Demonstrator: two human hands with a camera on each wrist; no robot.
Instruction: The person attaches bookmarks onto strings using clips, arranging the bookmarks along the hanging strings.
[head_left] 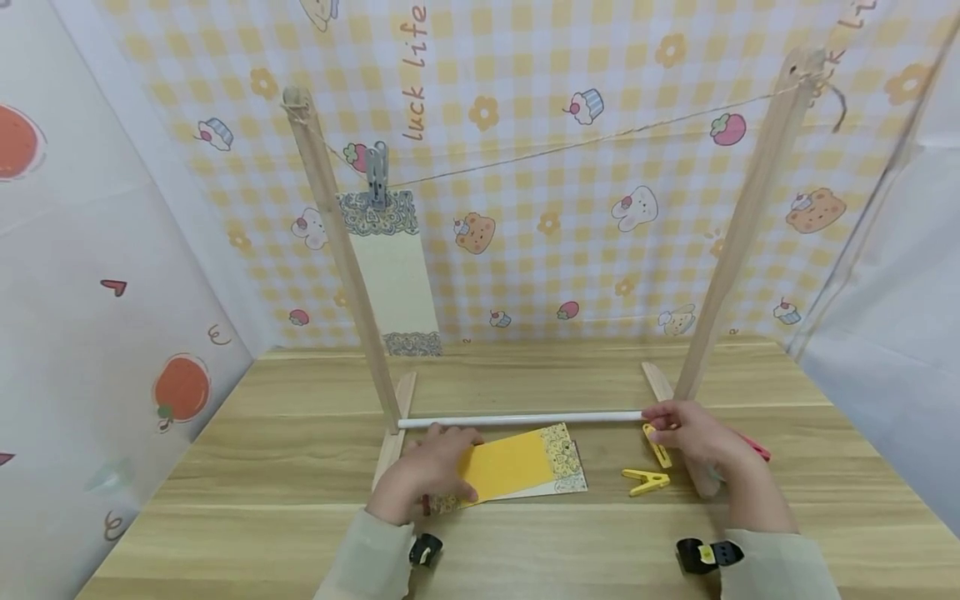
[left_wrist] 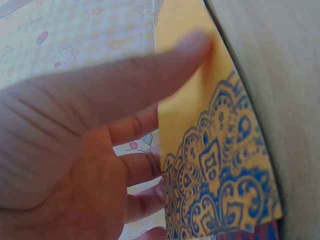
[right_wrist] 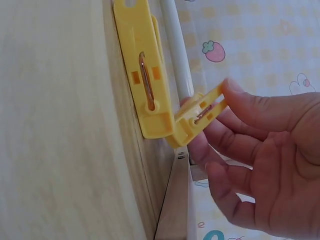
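Note:
My left hand (head_left: 431, 471) grips the left end of a yellow card (head_left: 510, 467) with a blue lace-like pattern. Its thumb lies across the card's face in the left wrist view, with the other fingers at the opposite long edge. Beneath it is a cream patterned card (head_left: 572, 482), mostly covered. My right hand (head_left: 693, 433) pinches the handle end of a yellow clothespin (right_wrist: 202, 117), near the right foot of a wooden frame. A second yellow clothespin (head_left: 645, 481) lies on the table just nearer to me.
The frame has a left post (head_left: 330, 217), a right post (head_left: 750, 225) and a white crossbar (head_left: 525, 419). A string (head_left: 570, 146) runs between the post tops. From it hangs a cream card (head_left: 397, 283) under a grey clothespin (head_left: 377, 179). A pink clothespin (head_left: 757, 448) lies at right.

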